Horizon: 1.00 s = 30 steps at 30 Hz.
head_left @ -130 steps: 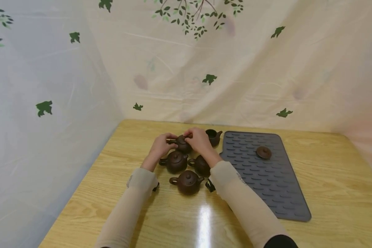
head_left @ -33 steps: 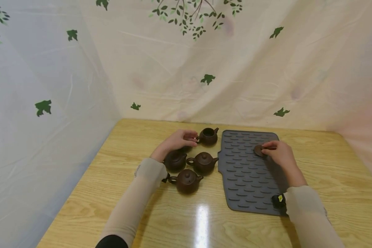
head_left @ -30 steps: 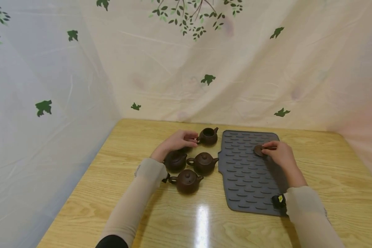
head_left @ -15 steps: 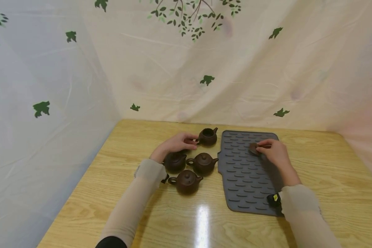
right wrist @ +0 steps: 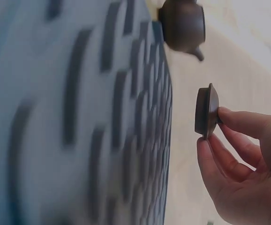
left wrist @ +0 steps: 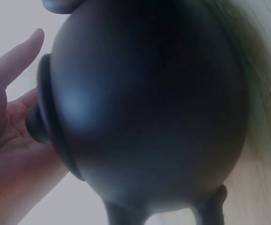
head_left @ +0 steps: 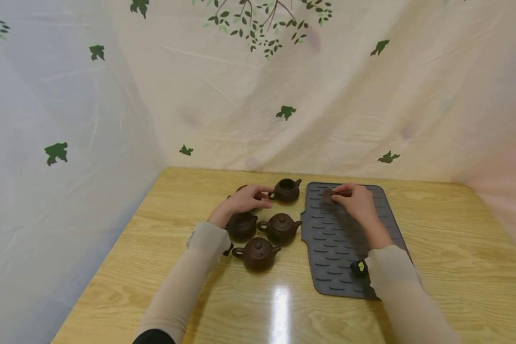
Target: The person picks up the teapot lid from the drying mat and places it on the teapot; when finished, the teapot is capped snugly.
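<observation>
My right hand [head_left: 356, 203] pinches a small round brown teapot lid [right wrist: 204, 112] by its knob, above the upper part of the grey mat [head_left: 327, 248]. In the head view my left hand [head_left: 245, 199] reaches over a teapot that it mostly hides, with its fingertips right at the handle of a lidless brown teapot [head_left: 286, 192]. Thumb and fingers are spread apart there. The left wrist view shows a dark lidded teapot [left wrist: 154, 103] large in front of the palm, hiding most of the fingers.
Left of the mat stand more brown lidded teapots: one under my left wrist [head_left: 241, 227], one at the middle [head_left: 281, 228] and one nearest me [head_left: 259, 254]. All are close together on the wooden table [head_left: 447, 248]. A cloth backdrop [head_left: 249, 86] hangs behind.
My right hand has left the teapots, picked the lid up off the mat and carried it leftward toward the lidless teapot. My left hand has moved rightward, to that teapot's handle.
</observation>
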{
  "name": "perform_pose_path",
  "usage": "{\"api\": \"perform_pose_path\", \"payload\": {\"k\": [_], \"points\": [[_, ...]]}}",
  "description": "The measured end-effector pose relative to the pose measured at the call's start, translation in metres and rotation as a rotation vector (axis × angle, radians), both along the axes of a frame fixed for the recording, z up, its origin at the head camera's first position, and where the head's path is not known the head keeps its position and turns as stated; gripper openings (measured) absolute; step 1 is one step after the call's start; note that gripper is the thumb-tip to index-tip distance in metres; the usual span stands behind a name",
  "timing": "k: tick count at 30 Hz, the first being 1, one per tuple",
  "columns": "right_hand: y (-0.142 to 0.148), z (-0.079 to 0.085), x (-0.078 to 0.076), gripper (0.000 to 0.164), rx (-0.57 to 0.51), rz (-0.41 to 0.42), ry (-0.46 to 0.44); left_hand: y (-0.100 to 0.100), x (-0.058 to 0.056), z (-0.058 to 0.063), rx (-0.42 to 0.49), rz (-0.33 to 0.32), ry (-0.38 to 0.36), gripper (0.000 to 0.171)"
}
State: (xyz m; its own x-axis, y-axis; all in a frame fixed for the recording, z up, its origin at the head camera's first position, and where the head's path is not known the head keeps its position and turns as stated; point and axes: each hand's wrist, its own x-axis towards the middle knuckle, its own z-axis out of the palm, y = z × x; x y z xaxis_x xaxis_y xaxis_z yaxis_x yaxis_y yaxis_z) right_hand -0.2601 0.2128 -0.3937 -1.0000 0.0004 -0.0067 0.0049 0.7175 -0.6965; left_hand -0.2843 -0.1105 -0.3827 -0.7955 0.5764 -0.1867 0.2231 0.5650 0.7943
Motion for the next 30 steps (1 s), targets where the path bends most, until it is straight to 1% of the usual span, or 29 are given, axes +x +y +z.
{"api": "perform_pose_path", "payload": {"k": [4, 9, 12, 16, 19, 23, 30], "points": [[-0.02, 0.003, -0.008, 0.028, -0.036, 0.022, 0.014, -0.001, -0.001, -0.002, -0.006, 0.017, 0.013, 0.059], [-0.046, 0.008, -0.02, 0.026, -0.098, 0.06, 0.042, -0.002, -0.001, -0.003, -0.021, 0.019, 0.046, 0.06], [-0.059, 0.008, -0.026, 0.025, -0.127, 0.079, 0.054, -0.002, -0.001, -0.003, -0.047, 0.025, 0.065, 0.061], [-0.073, 0.006, -0.032, 0.025, -0.151, 0.088, 0.045, -0.001, 0.001, -0.004, -0.072, 0.037, 0.07, 0.061], [-0.083, 0.006, -0.036, 0.025, -0.153, 0.082, 0.039, -0.001, 0.001, -0.004, -0.077, 0.039, 0.07, 0.06], [-0.093, 0.005, -0.041, 0.024, -0.141, 0.085, 0.057, -0.001, 0.001, -0.003, -0.073, 0.038, 0.063, 0.06], [-0.101, 0.002, -0.045, 0.022, -0.102, 0.101, 0.083, -0.002, 0.002, -0.005, -0.05, 0.049, 0.044, 0.06]]}}
